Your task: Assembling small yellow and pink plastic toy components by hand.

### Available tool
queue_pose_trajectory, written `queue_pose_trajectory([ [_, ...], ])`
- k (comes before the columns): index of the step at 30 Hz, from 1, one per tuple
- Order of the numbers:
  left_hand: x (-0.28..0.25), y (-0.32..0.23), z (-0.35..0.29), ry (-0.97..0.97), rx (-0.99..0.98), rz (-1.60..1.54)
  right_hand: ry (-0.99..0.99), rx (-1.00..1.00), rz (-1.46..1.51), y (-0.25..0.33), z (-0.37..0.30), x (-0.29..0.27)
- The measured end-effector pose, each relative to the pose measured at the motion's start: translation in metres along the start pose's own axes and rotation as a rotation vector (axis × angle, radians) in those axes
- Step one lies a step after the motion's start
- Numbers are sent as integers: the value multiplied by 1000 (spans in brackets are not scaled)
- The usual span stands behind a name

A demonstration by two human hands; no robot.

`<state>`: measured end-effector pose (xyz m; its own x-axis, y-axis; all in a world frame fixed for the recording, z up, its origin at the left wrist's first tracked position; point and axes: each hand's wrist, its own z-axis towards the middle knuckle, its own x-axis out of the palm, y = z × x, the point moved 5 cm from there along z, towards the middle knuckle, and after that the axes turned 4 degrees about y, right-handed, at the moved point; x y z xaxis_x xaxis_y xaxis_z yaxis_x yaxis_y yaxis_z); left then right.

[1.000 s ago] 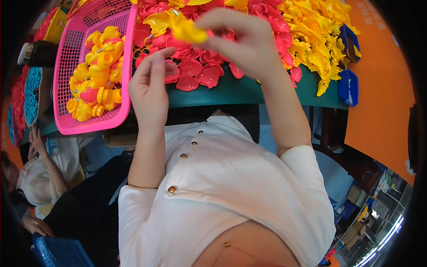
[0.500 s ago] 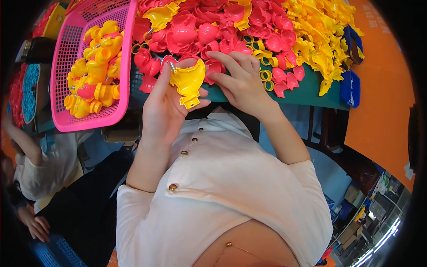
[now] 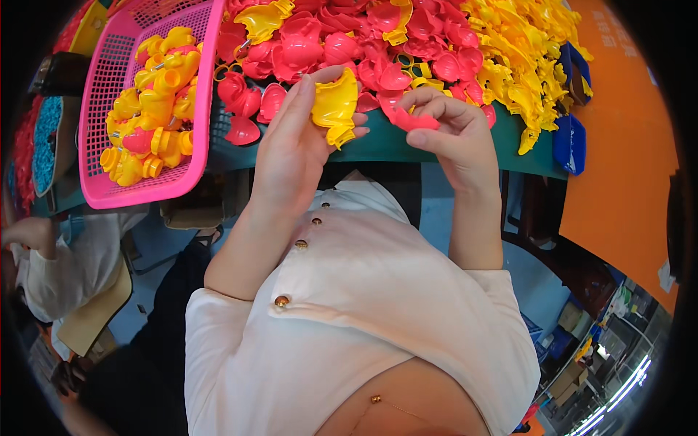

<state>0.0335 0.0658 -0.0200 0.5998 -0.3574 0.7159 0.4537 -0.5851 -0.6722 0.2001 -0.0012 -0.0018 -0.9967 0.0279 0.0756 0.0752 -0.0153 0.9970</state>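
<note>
The left hand (image 3: 291,152) is curled behind a hollow yellow plastic shell piece with a ragged upper edge and a narrow neck (image 3: 336,109), holding it up with the thumb along its left side and 2 fingertips showing past its right edge. The right hand (image 3: 469,142) pinches a thin, curved red plastic piece (image 3: 417,121) between the thumb and bent fingers; the 2 held pieces are apart, side by side above the near edge of a dark green tabletop (image 3: 392,149). Beyond the hands spreads a heap of glossy, cupped red plastic shells (image 3: 302,49), with short yellow plastic rings (image 3: 419,70) among them just beyond the right hand. A heap of jagged yellow plastic pieces (image 3: 525,87) adjoins the red heap on the right, and 2 small dark blue plastic trays (image 3: 560,156) sit at its right side, near an orange surface (image 3: 618,167). To the left of the left hand stands a pink, perforated plastic basket (image 3: 205,116), holding rounded yellow-and-red plastic assemblies (image 3: 156,109) piled together. At the far left, turquoise small pieces (image 3: 47,138) fill a container, and a co-worker's white sleeve (image 3: 65,280) shows below.
</note>
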Motion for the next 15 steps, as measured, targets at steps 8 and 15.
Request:
queue_pose_trajectory([
  [8, 12, 11, 0, 111, -150, -101, -115, 90, 277, 20, -14, 16],
  [15, 15, 17, 0, 115, -214, -161, -56, -22, -13, 22, -11, 32],
])
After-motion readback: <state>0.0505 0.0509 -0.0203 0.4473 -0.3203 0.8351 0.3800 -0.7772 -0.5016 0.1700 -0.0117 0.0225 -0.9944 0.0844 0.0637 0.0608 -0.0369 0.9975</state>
